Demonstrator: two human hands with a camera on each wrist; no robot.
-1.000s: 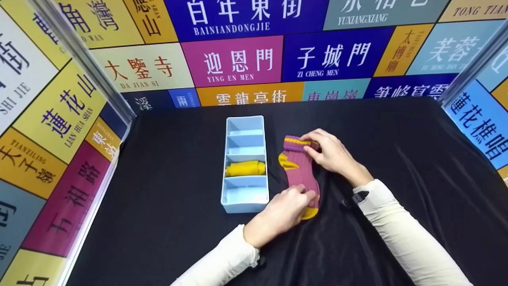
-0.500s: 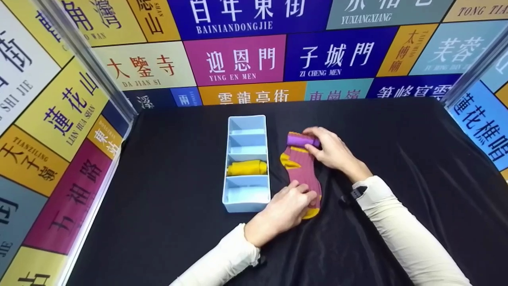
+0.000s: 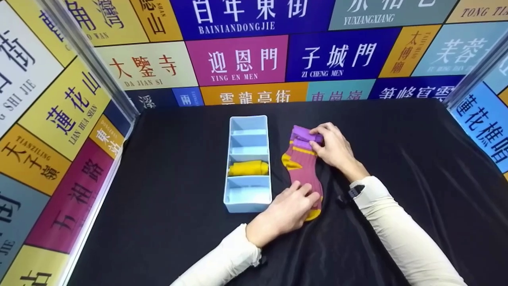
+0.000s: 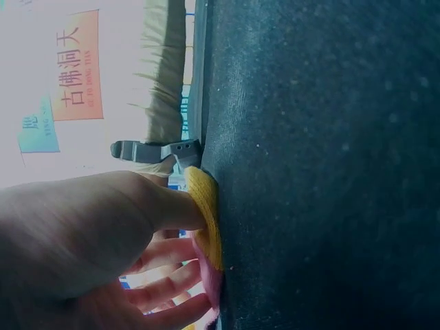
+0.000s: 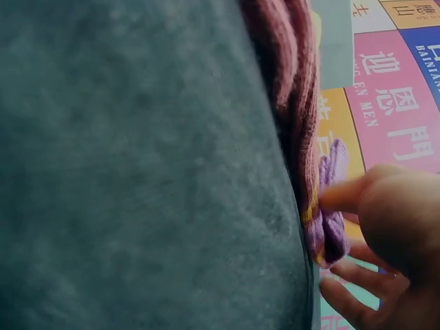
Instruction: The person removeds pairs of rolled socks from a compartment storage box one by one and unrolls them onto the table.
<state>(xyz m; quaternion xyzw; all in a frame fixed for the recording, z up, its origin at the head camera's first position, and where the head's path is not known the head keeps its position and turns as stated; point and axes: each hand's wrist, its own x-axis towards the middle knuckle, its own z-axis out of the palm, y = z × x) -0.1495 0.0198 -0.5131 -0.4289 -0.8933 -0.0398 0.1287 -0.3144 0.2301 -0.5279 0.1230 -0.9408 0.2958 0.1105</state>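
Showing more purple: sock cuff (image 3: 304,144)

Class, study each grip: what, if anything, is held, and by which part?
The right grip pinches the pink sock by its purple cuff. The left grip rests on the foot near the yellow toe, without clearly pinching.

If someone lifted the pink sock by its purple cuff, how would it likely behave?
The pink sock would probably droop: its ribbed knit already folds at the purple cuff. It likely won't roll, lying mostly flat on the black cloth.
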